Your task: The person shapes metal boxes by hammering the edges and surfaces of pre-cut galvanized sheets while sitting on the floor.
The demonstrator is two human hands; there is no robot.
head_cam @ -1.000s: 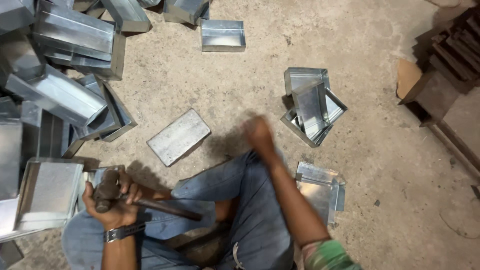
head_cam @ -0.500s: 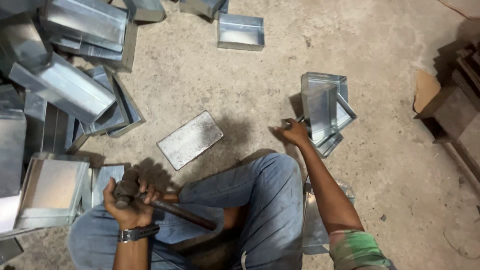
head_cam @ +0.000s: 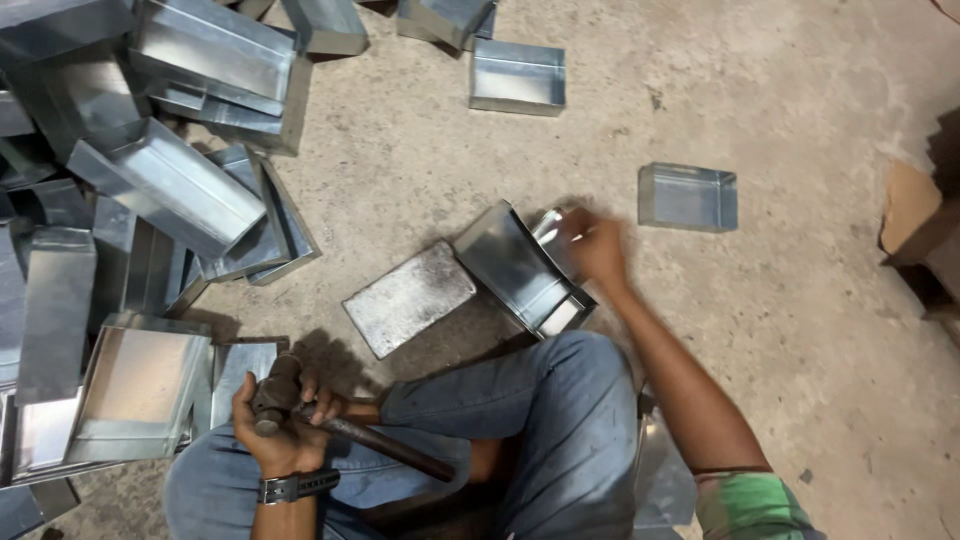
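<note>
Fingers of your right hand (head_cam: pixel 597 250) clamp on the far end of the open metal tray (head_cam: pixel 520 268), lying tilted on the floor, long axis slanting toward your knee, while your left hand (head_cam: pixel 280 425) grips the hammer (head_cam: pixel 340 425) farther off.

Tray (head_cam: pixel 520 268) now dragged beside slab (head_cam: pixel 410 297)

Shiny metal tray (head_cam: pixel 520 268) tilted (held at its edge) beside flat block (head_cam: pixel 408 297).
</note>
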